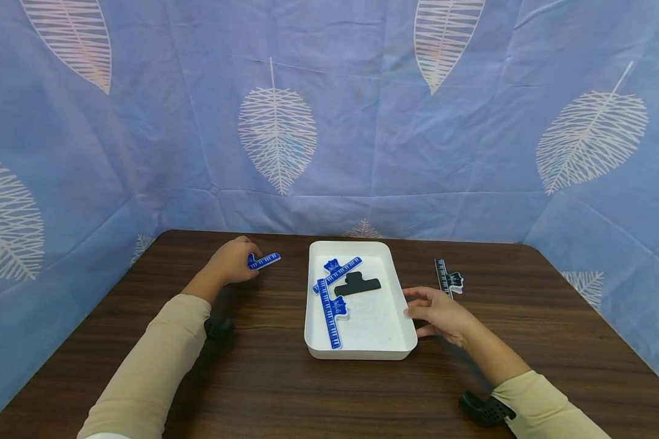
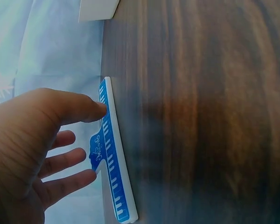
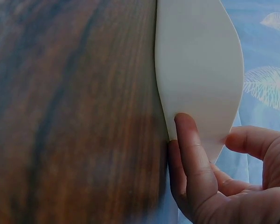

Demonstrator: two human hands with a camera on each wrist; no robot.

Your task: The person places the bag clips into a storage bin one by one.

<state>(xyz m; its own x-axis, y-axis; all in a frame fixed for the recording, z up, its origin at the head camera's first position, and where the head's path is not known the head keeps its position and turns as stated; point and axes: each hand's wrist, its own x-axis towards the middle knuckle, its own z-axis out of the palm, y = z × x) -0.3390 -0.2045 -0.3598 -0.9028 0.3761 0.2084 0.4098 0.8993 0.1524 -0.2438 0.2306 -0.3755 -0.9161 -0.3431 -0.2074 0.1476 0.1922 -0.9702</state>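
My left hand (image 1: 238, 259) is at the far left of the table, pinching a blue piano-key clip (image 1: 265, 261). In the left wrist view the thumb lies on the clip's long strip (image 2: 113, 154); another finger is near its handle. My right hand (image 1: 442, 314) touches the right side of a white tray (image 1: 360, 354). Its fingers rest along the outer wall and the thumb is at the rim, as the right wrist view shows. Inside the tray lie two blue piano-key clips (image 1: 329, 317) and a plain black clip (image 1: 357, 284), grouped towards the left.
A black-and-white piano-key clip (image 1: 442, 275) lies on the table just beyond my right hand. Behind the dark wooden table (image 1: 274, 390) hangs a blue leaf-print cloth (image 1: 346, 152), which also encloses both sides.
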